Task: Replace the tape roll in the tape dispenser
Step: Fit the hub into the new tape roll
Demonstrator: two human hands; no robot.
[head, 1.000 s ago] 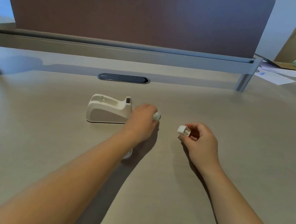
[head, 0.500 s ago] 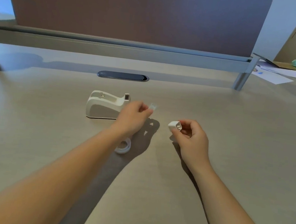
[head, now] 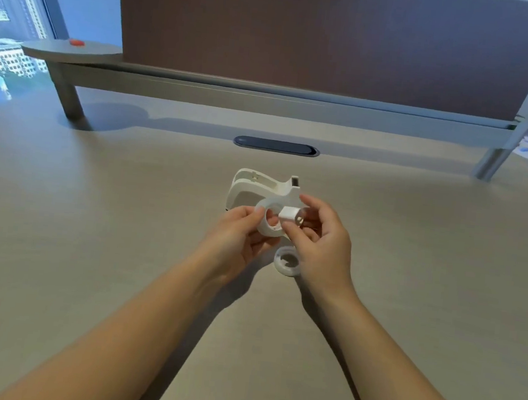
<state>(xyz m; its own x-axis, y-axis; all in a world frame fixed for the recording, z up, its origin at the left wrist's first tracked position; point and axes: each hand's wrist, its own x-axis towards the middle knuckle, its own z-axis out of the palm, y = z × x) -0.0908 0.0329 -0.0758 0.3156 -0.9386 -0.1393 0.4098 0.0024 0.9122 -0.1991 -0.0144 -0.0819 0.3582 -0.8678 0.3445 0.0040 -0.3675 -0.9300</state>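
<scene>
Just below frame centre a second tape roll (head: 288,261) lies flat on the desk (head: 90,247), beside the right hand (head: 320,237). That hand pinches a white hub (head: 289,216) (partly hidden) at the tape roll (head: 267,220) gripped by the left hand (head: 236,236). Behind them stands the empty dispenser (head: 257,188).

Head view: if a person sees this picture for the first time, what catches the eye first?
Two hands meet at the centre: the left hand holds a tape roll, the right hand a small white hub at its hole. Behind them stands the empty white dispenser; another roll lies flat on the desk below.
</scene>
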